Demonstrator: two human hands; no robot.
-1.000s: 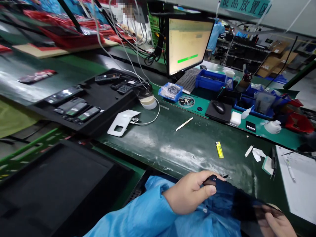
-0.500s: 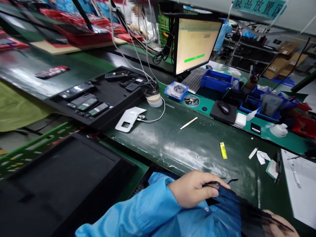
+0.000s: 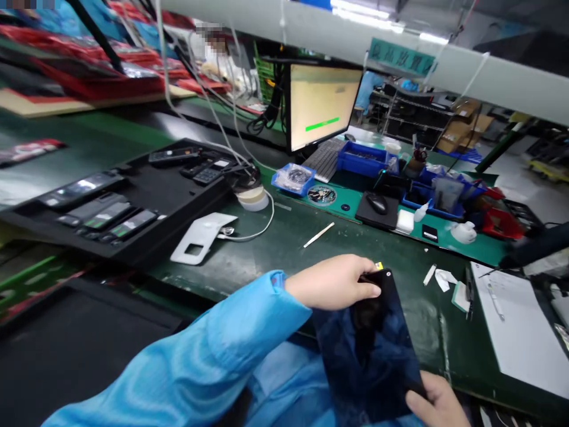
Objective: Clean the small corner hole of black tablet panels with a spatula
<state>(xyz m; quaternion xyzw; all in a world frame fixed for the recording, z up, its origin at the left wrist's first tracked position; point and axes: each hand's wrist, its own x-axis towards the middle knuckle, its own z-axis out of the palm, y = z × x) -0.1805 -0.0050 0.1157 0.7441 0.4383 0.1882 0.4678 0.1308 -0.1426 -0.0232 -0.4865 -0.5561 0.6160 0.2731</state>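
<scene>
A dark, glossy tablet [image 3: 373, 356] is held up over the front edge of the bench, its shiny face toward the camera. My left hand [image 3: 340, 281] pinches its far end between thumb and fingers. At the near right edge my right hand [image 3: 438, 400] grips it, partly cut off by the bottom of the view. Just behind the tablet's far end, a bit of a yellow item [image 3: 379, 266] shows. A thin pale stick [image 3: 319, 235] lies on the green bench beyond my left hand.
To the left, a black tray [image 3: 155, 184] holds several handheld devices beside a white plate [image 3: 202, 238] with a cable. A monitor [image 3: 324, 104], keyboard, blue bins and mouse [image 3: 377, 203] stand at the back. Paper [image 3: 520, 320] with a pen lies right, near tweezers and tissue [image 3: 444, 279].
The tablet has been tilted up, so its broad glossy face now shows. My left hand has moved up and slightly left. The camera view has shifted, and the yellow item is now mostly covered.
</scene>
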